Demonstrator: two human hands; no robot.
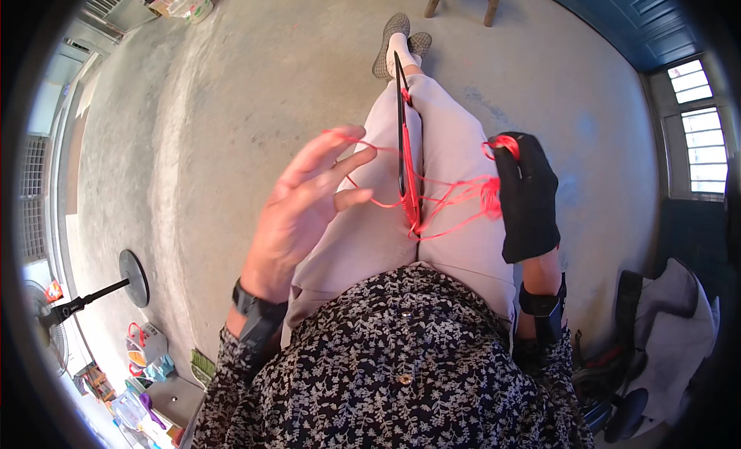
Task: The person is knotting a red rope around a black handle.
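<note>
Head view, centre: a slim black frame [400,113] lies between the thighs [456,136]. It looks light and stiff, best held at its bare upper end; the red cord [411,194] wound lower down seems soft, tangle-prone. Left of centre, the left hand [299,198] spreads loosely, strands across it; right of centre, the black-gloved right hand [528,196] curls closed on bunched cord.

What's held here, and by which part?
Gloved right hand: red cord, bunched at its fingertips. Left hand: red cord, strands across spread fingers.
</note>
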